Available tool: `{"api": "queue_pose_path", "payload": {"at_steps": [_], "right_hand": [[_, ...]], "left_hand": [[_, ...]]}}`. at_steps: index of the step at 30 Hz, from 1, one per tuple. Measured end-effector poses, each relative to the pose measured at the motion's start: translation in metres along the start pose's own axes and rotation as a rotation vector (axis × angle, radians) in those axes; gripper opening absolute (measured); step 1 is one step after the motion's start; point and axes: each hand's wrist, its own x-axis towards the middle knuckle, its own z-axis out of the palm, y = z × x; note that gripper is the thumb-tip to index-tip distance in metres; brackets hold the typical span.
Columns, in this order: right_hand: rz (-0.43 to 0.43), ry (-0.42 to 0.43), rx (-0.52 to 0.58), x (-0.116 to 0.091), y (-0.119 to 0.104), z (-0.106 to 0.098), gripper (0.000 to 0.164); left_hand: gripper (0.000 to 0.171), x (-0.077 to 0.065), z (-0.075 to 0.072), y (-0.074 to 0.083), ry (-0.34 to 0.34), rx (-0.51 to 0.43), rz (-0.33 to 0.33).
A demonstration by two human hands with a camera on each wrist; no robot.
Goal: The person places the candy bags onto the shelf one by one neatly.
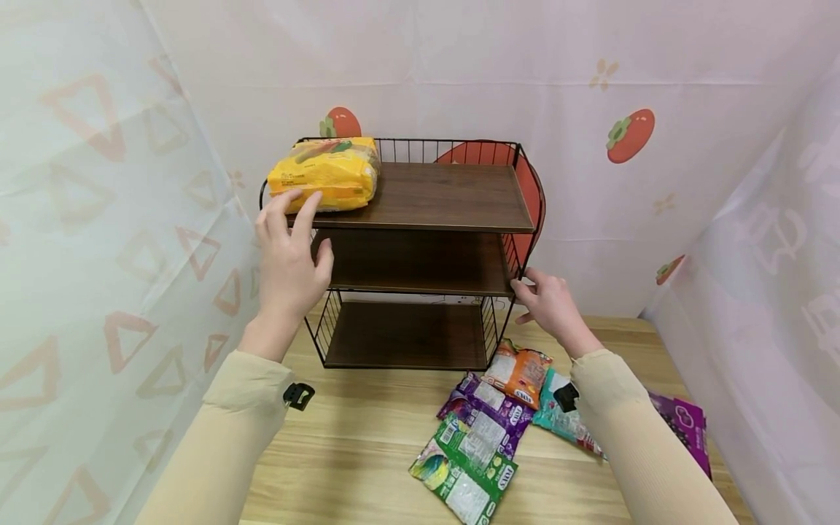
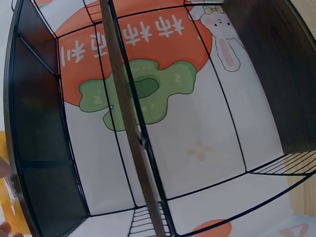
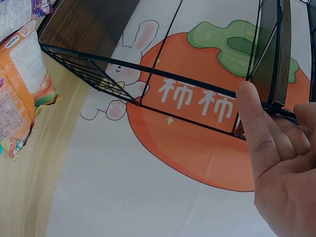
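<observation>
A three-tier rack [image 1: 453,193] with dark wood boards and a black wire frame stands against the back cloth. On the left of its top board lies a plump yellow snack bag [image 1: 328,175]. My left hand [image 1: 289,266] is raised at that bag's front edge, fingers relaxed and spread. In the left wrist view only fingertips [image 2: 4,169] show, beside the yellow bag [image 2: 14,210]. With thumb and fingers, my right hand [image 1: 551,302] grips the rack's right side frame at the middle board. The right wrist view shows the right hand [image 3: 281,168] with fingers curled at the black wire.
Several snack bags lie on the wooden table [image 1: 341,452] right of centre: green [image 1: 469,467], purple [image 1: 492,408], orange [image 1: 518,372] and teal [image 1: 558,408]. A magenta pack [image 1: 685,430] lies partly behind the right sleeve. Printed cloth [image 1: 722,182] encloses the back and sides.
</observation>
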Motion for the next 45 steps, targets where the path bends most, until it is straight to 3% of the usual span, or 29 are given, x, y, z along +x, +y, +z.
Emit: {"api": "queue_pose_path", "payload": {"at_steps": [7,14,20,23,28,39,45], "right_hand": [[0.000,0.001,0.002,-0.001,-0.001,-0.001,0.030],[0.003,-0.001,0.001,-0.001,-0.001,-0.001,0.033],[0.002,0.000,-0.002,0.000,0.000,0.001,0.038],[0.001,0.003,-0.006,0.000,0.001,0.001,0.037],[0.006,0.002,-0.001,-0.001,0.000,0.001,0.038],[0.022,-0.012,0.012,0.000,0.001,0.001,0.046],[0.010,-0.006,0.009,0.000,0.001,0.001,0.040]], "left_hand": [[0.061,-0.017,-0.008,-0.009,0.028,-0.036,-0.111],[0.062,-0.031,-0.012,-0.023,0.052,-0.123,-0.381],[0.066,-0.038,-0.014,-0.033,-0.091,-0.200,-0.669],[0.067,-0.039,-0.014,-0.038,-0.191,-0.202,-0.753],[0.054,-0.041,-0.010,-0.047,-0.297,-0.136,-0.759],[0.031,-0.042,0.000,-0.059,-0.324,0.043,-0.733],[0.030,-0.041,0.004,-0.064,-0.310,0.056,-0.722]]}}
